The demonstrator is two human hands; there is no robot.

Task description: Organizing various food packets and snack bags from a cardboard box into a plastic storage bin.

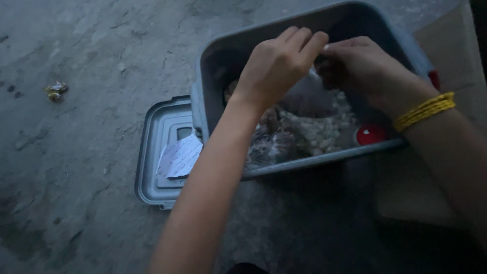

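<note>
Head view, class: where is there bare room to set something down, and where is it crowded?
Free: the concrete floor left of the grey lid, beyond the crumpled wrapper. Crowded: inside the grey bin, where the left hand and right hand meet over clear bags.

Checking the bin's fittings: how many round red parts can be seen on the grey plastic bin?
2. One red round part sits at the grey plastic bin's near wall, below the right hand; another shows at the bin's right edge. Others may be hidden.

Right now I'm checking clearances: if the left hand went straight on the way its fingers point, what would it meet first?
The left hand points right, toward the right hand; their fingertips nearly touch above the grey bin, so it would probably meet that hand first, though depth is unclear.
</note>
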